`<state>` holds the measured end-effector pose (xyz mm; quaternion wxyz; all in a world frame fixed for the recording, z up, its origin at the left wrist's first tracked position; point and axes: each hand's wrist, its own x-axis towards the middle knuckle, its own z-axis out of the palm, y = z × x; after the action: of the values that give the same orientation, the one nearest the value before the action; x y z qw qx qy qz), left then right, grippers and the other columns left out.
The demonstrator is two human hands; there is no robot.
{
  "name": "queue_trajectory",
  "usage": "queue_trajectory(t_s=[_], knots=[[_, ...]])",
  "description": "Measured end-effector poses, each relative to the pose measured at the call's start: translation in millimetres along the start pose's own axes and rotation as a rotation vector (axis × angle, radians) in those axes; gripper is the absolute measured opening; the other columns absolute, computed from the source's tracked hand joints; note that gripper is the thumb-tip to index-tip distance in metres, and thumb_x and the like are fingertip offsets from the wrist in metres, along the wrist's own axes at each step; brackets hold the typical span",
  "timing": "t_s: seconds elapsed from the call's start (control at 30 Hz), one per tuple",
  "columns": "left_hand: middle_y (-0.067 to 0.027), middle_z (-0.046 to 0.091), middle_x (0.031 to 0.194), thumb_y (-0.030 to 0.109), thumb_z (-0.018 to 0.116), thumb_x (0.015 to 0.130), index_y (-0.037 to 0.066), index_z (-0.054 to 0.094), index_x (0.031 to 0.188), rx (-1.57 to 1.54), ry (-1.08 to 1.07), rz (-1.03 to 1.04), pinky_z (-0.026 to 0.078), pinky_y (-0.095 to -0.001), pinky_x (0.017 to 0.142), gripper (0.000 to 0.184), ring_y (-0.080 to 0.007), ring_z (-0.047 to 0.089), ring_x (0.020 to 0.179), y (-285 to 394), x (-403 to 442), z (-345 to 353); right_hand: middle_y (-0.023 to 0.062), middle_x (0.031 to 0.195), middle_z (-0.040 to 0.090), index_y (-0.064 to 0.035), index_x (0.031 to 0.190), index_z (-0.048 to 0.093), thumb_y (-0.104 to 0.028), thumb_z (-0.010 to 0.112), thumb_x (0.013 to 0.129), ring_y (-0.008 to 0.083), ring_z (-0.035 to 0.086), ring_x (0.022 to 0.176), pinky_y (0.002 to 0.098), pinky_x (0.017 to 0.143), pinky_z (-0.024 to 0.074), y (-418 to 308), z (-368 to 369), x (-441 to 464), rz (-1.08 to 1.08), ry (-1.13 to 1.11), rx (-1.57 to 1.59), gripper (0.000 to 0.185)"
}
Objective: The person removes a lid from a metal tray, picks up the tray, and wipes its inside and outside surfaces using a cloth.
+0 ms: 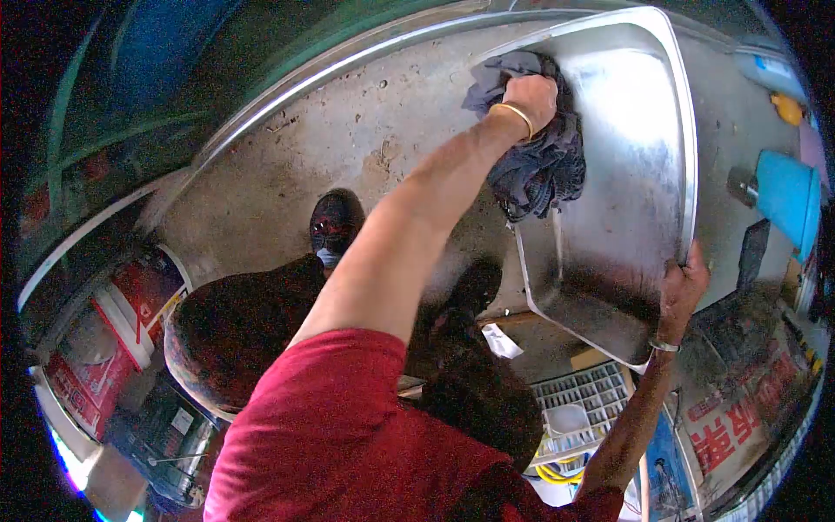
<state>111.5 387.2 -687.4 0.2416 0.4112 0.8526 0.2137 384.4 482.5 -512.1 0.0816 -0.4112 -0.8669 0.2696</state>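
In the head view, floor [287, 161] is seen at the left, bounded on the far side by a rail [296, 90], with a shoe [337, 216] nearer; the widest room for movement is judged to be there. Right of it, a dark cloth [541, 174] is clenched in the left hand [531, 96] and bunched over the left rim of a metal tub [622, 191]. The tub's right rim is grasped toward its near end by the right hand [684, 285]. The step in hand is judged to be a wiping of the tub; next, firm cloth pressure and a steadied rim seem called for. Just beside the near rim, a crate [557, 391] is placed; farther right, red lettering [726, 431] and a blue bin [785, 196] are seen, so less room is judged to be offered there.
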Motion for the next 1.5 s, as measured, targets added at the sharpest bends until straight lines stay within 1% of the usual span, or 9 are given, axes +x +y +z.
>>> queue_trajectory(t_s=[0.07, 0.27, 0.4, 0.6, 0.87, 0.97, 1.27, 1.4, 1.5], knots=[[-0.0206, 0.059, 0.078, 0.022, 0.053, 0.070, -0.001, 0.056, 0.079, -0.160, 0.120, 0.042, 0.047, -0.0407, 0.069, 0.025, -0.0333, 0.058, 0.078, 14.6, -7.5, -10.4, 0.0107, 0.077, 0.057, -0.0007, 0.094, 0.054, 0.002, 0.046, 0.064, 0.0194, 0.052, 0.069, 0.0303, 0.066, 0.0429, -3.9, -1.3, -3.8, 0.003, -0.052, -0.140, 0.032], [-0.0194, 0.053, 0.088, 0.010, 0.049, 0.073, -0.003, 0.046, 0.092, -0.249, 0.454, 0.748, 0.045, -0.0376, 0.069, 0.024, -0.0328, 0.053, 0.083, 82.9, -11.0, -77.9, -0.0012, 0.069, 0.046, 0.0015, 0.092, 0.052, 0.005, 0.044, 0.066, 0.0105, 0.042, 0.064, 0.0220, 0.060, 0.0373, -10.9, -1.9, -1.2, -0.087, -0.022, -0.115, 0.027], [-0.0190, 0.056, 0.085, 0.009, 0.048, 0.072, -0.001, 0.047, 0.093, -0.129, 0.656, 0.784, 0.047, -0.0377, 0.066, 0.023, -0.0329, 0.056, 0.079, 76.4, 1.9, -83.1, 0.0063, 0.066, 0.046, 0.0007, 0.092, 0.052, 0.001, 0.045, 0.065, 0.0157, 0.042, 0.059, 0.0272, 0.056, 0.0373, -7.7, -0.5, -7.6, -0.073, -0.023, -0.097, 0.028], [-0.0172, 0.059, 0.068, 0.020, 0.050, 0.076, 0.003, 0.052, 0.088, 0.029, 0.363, 0.400, 0.047, -0.0424, 0.059, 0.021, -0.0330, 0.059, 0.066, 69.8, 20.7, -64.8, 0.0138, 0.062, 0.046, 0.0020, 0.098, 0.051, -0.004, 0.046, 0.067, 0.0226, 0.044, 0.052, 0.0328, 0.050, 0.0369, -7.1, 1.1, -15.7, -0.113, -0.009, -0.172, 0.032], [-0.0195, 0.060, 0.082, 0.011, 0.043, 0.076, 0.002, 0.060, 0.081, 0.044, 0.054, -0.001, 0.046, -0.0423, 0.072, 0.020, -0.0335, 0.059, 0.078, 23.5, -0.4, -30.2, 0.0086, 0.058, 0.042, 0.0016, 0.095, 0.052, -0.005, 0.049, 0.068, 0.0203, 0.046, 0.051, 0.0319, 0.049, 0.0372, -27.7, 2.5, -17.9, -0.196, 0.065, -0.048, 0.027], [-0.0195, 0.060, 0.085, 0.017, 0.042, 0.078, 0.003, 0.061, 0.082, 0.143, 0.030, -0.164, 0.048, -0.0433, 0.071, 0.024, -0.0347, 0.059, 0.081, -9.9, -8.2, -4.6, 0.0096, 0.060, 0.045, -0.0002, 0.090, 0.052, -0.004, 0.050, 0.069, 0.0213, 0.047, 0.051, 0.0347, 0.049, 0.0378, -40.0, 7.6, -33.2, 0.306, -0.036, -0.167, 0.022], [-0.0222, 0.058, 0.094, 0.026, 0.047, 0.066, -0.001, 0.062, 0.087, 0.072, -0.399, -0.217, 0.043, -0.0388, 0.080, 0.037, -0.0335, 0.055, 0.093, -59.5, -49.4, -15.0, 0.0226, 0.070, 0.052, -0.0023, 0.101, 0.050, 0.004, 0.050, 0.062, 0.0388, 0.051, 0.063, 0.0451, 0.056, 0.0392, -62.4, 11.9, -41.4, -0.061, -0.031, -0.319, 0.040], [-0.0225, 0.060, 0.080, 0.024, 0.048, 0.064, -0.001, 0.061, 0.086, -0.057, 0.046, -0.545, 0.046, -0.0358, 0.070, 0.036, -0.0326, 0.059, 0.078, -81.3, -98.5, -57.9, 0.0236, 0.072, 0.052, -0.0028, 0.105, 0.050, 0.001, 0.050, 0.062, 0.0392, 0.051, 0.064, 0.0463, 0.058, 0.0385, -64.4, 8.8, -42.9, -0.051, -0.063, -0.353, 0.042], [-0.0204, 0.059, 0.070, 0.023, 0.052, 0.064, -0.001, 0.060, 0.082, -0.397, 0.345, -0.398, 0.045, -0.0343, 0.062, 0.032, -0.0317, 0.057, 0.065, -66.6, -101.2, -96.9, 0.0239, 0.070, 0.052, -0.0038, 0.106, 0.050, 0.000, 0.051, 0.063, 0.0388, 0.051, 0.066, 0.0470, 0.059, 0.0378, -65.2, 9.6, -42.6, -0.091, -0.050, -0.289, 0.043]])
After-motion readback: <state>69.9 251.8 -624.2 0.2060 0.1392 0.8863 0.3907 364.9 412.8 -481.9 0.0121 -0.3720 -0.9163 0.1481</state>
